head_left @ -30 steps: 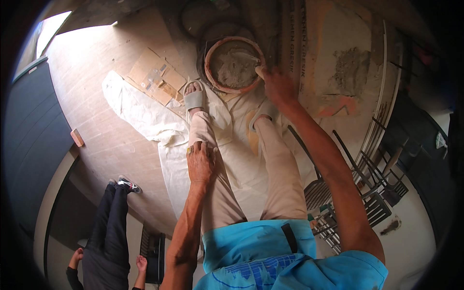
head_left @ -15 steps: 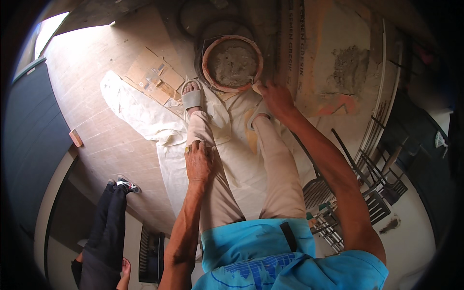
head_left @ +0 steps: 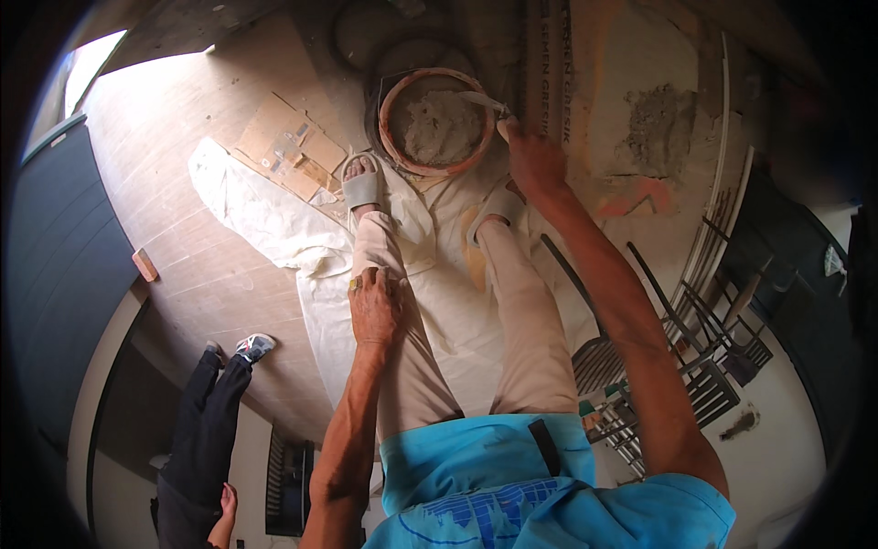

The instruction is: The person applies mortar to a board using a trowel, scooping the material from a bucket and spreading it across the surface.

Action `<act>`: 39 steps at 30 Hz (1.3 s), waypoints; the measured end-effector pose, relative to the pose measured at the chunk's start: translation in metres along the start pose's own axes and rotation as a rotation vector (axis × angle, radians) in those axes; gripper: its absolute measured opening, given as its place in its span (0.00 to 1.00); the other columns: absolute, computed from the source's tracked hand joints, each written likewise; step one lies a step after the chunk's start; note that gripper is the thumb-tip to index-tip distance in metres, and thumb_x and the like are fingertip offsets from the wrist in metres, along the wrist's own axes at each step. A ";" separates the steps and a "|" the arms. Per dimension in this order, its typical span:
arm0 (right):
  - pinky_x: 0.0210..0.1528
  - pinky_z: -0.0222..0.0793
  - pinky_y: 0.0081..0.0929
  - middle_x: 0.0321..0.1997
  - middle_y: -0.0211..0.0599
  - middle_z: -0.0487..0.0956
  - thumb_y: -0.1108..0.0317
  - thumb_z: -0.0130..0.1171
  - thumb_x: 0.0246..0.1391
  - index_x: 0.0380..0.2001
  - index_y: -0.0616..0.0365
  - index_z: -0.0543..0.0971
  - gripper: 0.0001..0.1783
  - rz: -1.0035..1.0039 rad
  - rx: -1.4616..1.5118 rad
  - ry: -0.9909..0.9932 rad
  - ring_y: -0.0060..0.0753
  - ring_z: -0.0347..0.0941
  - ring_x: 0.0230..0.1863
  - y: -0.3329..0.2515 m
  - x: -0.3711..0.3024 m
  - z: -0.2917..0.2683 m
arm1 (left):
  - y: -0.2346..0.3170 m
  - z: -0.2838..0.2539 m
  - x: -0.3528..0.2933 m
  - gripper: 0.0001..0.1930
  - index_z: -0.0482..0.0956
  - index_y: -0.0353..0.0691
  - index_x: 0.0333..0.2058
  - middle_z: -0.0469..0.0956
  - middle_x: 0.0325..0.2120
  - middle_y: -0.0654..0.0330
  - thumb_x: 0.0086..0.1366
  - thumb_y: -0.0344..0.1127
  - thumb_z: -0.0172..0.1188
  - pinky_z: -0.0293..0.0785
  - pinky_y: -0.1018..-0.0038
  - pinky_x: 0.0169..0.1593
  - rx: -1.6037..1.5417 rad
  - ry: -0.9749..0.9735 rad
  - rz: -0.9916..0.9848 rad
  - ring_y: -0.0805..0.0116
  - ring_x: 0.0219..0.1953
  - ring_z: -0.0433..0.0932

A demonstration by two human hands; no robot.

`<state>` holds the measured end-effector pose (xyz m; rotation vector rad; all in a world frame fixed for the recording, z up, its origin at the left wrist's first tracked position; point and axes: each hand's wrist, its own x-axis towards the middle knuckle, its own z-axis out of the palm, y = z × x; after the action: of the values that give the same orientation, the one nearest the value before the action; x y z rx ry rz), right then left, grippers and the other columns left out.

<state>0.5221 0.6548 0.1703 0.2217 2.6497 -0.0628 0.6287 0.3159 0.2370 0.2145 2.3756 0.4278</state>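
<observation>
A trowel (head_left: 485,101) is in my right hand (head_left: 538,163), whose fingers are wrapped round its handle. Its blade reaches over the right rim of a round bucket (head_left: 388,139) and lies just above or against the wet grey mortar (head_left: 437,133) inside; I cannot tell whether they touch. My left hand (head_left: 376,306), with a ring on one finger, rests palm down on my left knee. Its fingers lie over the beige trouser leg (head_left: 416,375) and hold nothing.
White sheeting (head_left: 256,215) and flattened cardboard (head_left: 291,146) lie left of my feet. Dried mortar (head_left: 660,128) marks a board on the right. A metal rack (head_left: 704,393) stands by my right arm. A person in dark trousers (head_left: 206,430) stands lower left, near a brick piece (head_left: 144,264).
My right hand has shifted a little to the right, and the trowel blade now shows over the bucket. The mortar surface looks heaped differently. The other person's foot has moved. My left hand stays put.
</observation>
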 end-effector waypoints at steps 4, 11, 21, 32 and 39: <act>0.37 0.80 0.42 0.42 0.50 0.79 0.72 0.54 0.56 0.50 0.58 0.78 0.18 0.051 -0.049 -0.027 0.50 0.82 0.37 -0.009 0.000 0.015 | 0.001 0.000 0.001 0.21 0.76 0.35 0.51 0.74 0.46 0.49 0.65 0.45 0.60 0.65 0.57 0.56 0.001 -0.032 0.001 0.48 0.49 0.73; 0.44 0.79 0.43 0.43 0.51 0.79 0.73 0.51 0.58 0.55 0.56 0.76 0.21 0.038 0.166 -0.083 0.53 0.81 0.44 -0.020 -0.020 0.005 | 0.000 0.000 0.000 0.22 0.76 0.35 0.51 0.74 0.46 0.48 0.66 0.46 0.60 0.65 0.57 0.56 0.026 -0.041 -0.029 0.47 0.49 0.73; 0.45 0.76 0.46 0.46 0.48 0.81 0.68 0.59 0.52 0.59 0.46 0.75 0.28 -0.002 0.328 -0.047 0.53 0.80 0.44 -0.021 -0.031 0.013 | 0.006 -0.003 0.001 0.20 0.76 0.38 0.50 0.74 0.46 0.48 0.66 0.46 0.60 0.66 0.55 0.55 -0.014 -0.034 -0.026 0.45 0.49 0.73; 0.31 0.71 0.25 0.37 0.38 0.81 0.77 0.56 0.49 0.58 0.58 0.77 0.29 0.504 1.383 0.123 0.30 0.76 0.30 0.049 -0.145 -0.012 | -0.004 0.011 0.004 0.20 0.76 0.37 0.48 0.74 0.46 0.48 0.68 0.48 0.59 0.68 0.54 0.52 0.003 -0.053 0.018 0.45 0.50 0.72; 0.17 0.62 0.22 0.29 0.32 0.75 0.74 0.50 0.57 0.57 0.57 0.74 0.23 1.011 1.593 0.483 0.20 0.67 0.19 0.105 -0.177 -0.028 | -0.001 0.011 0.006 0.20 0.76 0.38 0.49 0.74 0.46 0.48 0.68 0.49 0.58 0.68 0.54 0.52 0.080 -0.062 0.053 0.45 0.50 0.73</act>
<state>0.6817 0.7345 0.2767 2.1191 1.8346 -1.8539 0.6316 0.3198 0.2248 0.3235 2.3327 0.3460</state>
